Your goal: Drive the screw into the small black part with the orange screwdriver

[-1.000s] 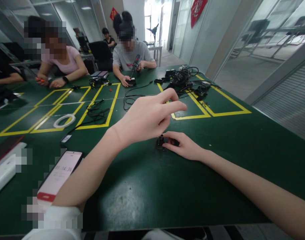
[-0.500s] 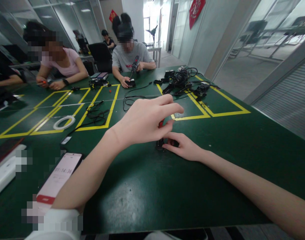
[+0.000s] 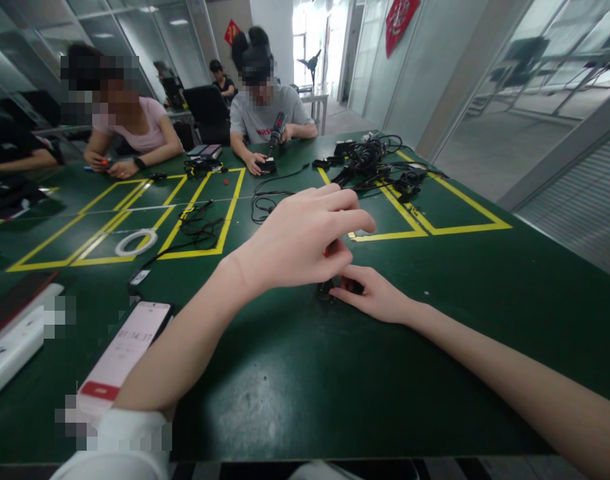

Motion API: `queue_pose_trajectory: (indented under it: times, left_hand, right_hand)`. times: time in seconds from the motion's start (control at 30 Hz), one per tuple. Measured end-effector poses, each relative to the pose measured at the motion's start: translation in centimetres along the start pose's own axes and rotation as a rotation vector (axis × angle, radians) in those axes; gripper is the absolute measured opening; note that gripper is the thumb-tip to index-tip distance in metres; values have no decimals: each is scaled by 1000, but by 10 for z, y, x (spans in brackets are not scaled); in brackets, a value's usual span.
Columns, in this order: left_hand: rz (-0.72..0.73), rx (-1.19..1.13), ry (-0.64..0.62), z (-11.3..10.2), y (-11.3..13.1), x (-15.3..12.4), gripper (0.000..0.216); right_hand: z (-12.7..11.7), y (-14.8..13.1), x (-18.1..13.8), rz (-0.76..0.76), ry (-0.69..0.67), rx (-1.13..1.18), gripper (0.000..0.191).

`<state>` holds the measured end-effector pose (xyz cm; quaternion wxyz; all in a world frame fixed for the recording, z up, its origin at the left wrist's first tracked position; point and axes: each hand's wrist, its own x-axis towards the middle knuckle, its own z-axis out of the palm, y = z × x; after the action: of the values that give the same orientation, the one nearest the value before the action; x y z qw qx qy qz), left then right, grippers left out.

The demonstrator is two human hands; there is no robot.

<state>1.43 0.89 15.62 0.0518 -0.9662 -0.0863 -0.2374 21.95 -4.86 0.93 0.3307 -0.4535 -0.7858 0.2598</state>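
My left hand (image 3: 309,233) hangs over the tabletop with its fingers curled around a narrow upright red-handled tool (image 3: 329,250). It looks like a screwdriver, but the hand covers nearly all of it. Directly below stands a small black part (image 3: 325,291) on the green table (image 3: 295,387). My right hand (image 3: 372,291) rests on the table just right of this part, thumb and fingers closed on its side. Where the tool meets the part is hidden.
A phone (image 3: 127,353) with a running timer and a white power strip (image 3: 19,347) lie left. White tape roll (image 3: 136,243), black cables (image 3: 199,227) and a tangled cable heap (image 3: 367,160) lie farther off. Across the table, a co-worker (image 3: 269,110) holds a power drill (image 3: 277,130).
The whole view has shifted slightly, so everything sits a little farther right. My left fingers are curled a bit closer around the tool, showing less red. My right hand keeps its place.
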Motion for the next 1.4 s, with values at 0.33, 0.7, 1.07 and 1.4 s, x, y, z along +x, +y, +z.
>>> queue_pose_trajectory:
  times: [0.33, 0.7, 1.07, 1.4]
  left_hand:
    - [-30, -29, 0, 1, -2, -2, 33]
    - [-35, 7, 14, 1, -1, 0, 33]
    - [-30, -14, 3, 1, -2, -1, 35]
    - [-37, -14, 2, 2, -1, -1, 34]
  right_hand:
    - [-1, -1, 0, 9, -8, 14, 23]
    - [0, 2, -1, 6, 0, -7, 25]
    - [0, 0, 0, 1, -1, 3, 22]
    - [0, 0, -1, -7, -3, -15, 21]
